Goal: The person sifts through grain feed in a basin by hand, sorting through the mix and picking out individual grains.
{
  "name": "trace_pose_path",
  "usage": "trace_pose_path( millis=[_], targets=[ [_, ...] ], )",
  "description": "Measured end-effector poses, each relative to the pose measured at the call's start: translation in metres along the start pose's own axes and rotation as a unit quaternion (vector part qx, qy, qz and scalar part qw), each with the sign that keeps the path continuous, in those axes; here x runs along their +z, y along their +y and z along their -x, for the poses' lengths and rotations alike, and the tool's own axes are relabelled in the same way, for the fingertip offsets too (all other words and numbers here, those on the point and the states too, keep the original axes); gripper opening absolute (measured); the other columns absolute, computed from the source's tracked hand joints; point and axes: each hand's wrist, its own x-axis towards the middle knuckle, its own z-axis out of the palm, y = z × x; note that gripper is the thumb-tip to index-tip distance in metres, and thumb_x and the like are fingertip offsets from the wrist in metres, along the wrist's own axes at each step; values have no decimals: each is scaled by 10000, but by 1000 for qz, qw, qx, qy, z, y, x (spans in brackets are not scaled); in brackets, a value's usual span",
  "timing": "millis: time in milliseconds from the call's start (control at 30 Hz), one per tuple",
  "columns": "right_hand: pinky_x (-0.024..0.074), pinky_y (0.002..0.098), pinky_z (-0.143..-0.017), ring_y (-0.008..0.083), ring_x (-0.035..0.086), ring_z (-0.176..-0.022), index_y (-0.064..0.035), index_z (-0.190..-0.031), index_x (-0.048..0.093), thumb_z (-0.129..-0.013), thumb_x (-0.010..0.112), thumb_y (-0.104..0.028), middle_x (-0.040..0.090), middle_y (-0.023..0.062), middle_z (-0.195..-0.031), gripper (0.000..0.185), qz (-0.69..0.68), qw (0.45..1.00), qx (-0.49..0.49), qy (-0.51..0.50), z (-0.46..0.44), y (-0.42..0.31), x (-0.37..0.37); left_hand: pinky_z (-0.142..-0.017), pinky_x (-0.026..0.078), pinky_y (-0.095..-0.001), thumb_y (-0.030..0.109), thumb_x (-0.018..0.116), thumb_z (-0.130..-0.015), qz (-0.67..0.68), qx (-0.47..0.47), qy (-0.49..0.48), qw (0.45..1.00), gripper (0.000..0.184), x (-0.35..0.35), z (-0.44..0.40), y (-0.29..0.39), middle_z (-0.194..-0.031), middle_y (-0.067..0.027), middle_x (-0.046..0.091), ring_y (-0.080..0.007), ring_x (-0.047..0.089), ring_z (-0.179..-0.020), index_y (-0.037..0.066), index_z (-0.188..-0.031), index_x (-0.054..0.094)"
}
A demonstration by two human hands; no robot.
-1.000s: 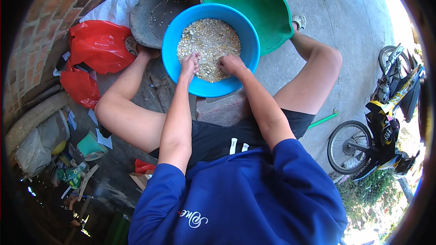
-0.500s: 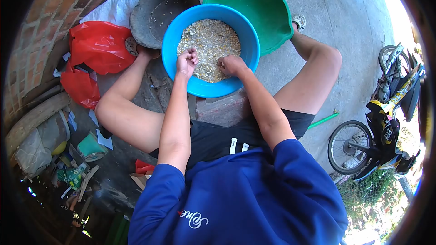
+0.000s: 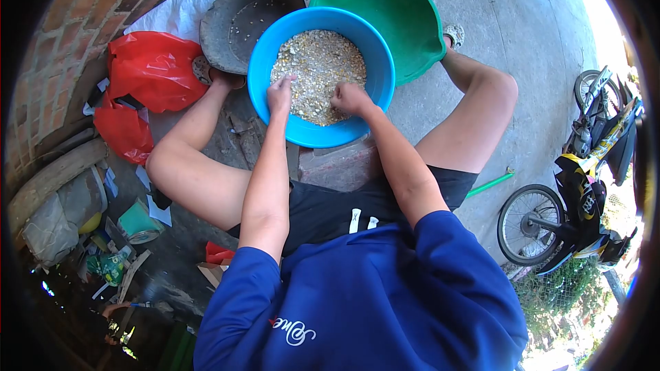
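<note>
Both hands (image 3: 280, 94) over grain (image 3: 322, 58) in blue tub (image 3: 321, 139)

Seated person, bare legs spread, tub between them. Grain lies in the tub, covering its bottom. Left hand: at tub's left near side, fingers partly curled, not spread; cannot tell if anything is held. Right hand: near the tub's right side, low over the grain, fingers curled in, fingertips hidden; cannot tell if it grips any grain.

Around: green basin (image 3: 395, 10) beyond tub, to the right, partly behind its rim. Dark pan (image 3: 271, 10) beyond, to the left, a few pale bits scattered in it. Red plastic bag (image 3: 155, 72) by the left foot, white sheet (image 3: 179, 14) just past it. Brick wall (image 3: 72, 41) far left. Motorbike (image 3: 577, 196) well apart, right.
</note>
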Motion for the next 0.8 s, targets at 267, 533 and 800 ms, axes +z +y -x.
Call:
trace_pose_path(
  millis=[267, 533, 800],
  targets=[
    [455, 326, -516, 134, 553, -548, -60, -792, 613, -894, 695, -206, 571, 12, -639, 196, -418, 903, 95, -17, -27, 13, -10, -776, 566, -453, 189, 703, -921, -301, 51, 42, 951, 164, 11, 25, 16, -930, -195, 756, -366, 736, -883, 90, -1018, 791],
    [426, 332, -483, 124, 508, -517, -52, -798, 638, -1026, 610, -330, 551, 5, -629, 362, -402, 908, 114, -32, -26, 20, 2, -785, 569, -469, 159, 715, -905, -365, 63, 9, 929, 123, 7, 26, 32, -919, -184, 757, -369, 731, -873, 116, -998, 784],
    [427, 304, -515, 118, 532, -576, 17, -1012, 696, -1063, 482, -268, 579, 10, -690, 360, -440, 893, 89, -31, -28, 26, 7, -790, 566, -474, 132, 716, -873, -410, 89, 30, 907, 140, 8, 21, 20, -917, -188, 753, -367, 725, -894, 140, -991, 790]
  ],
)
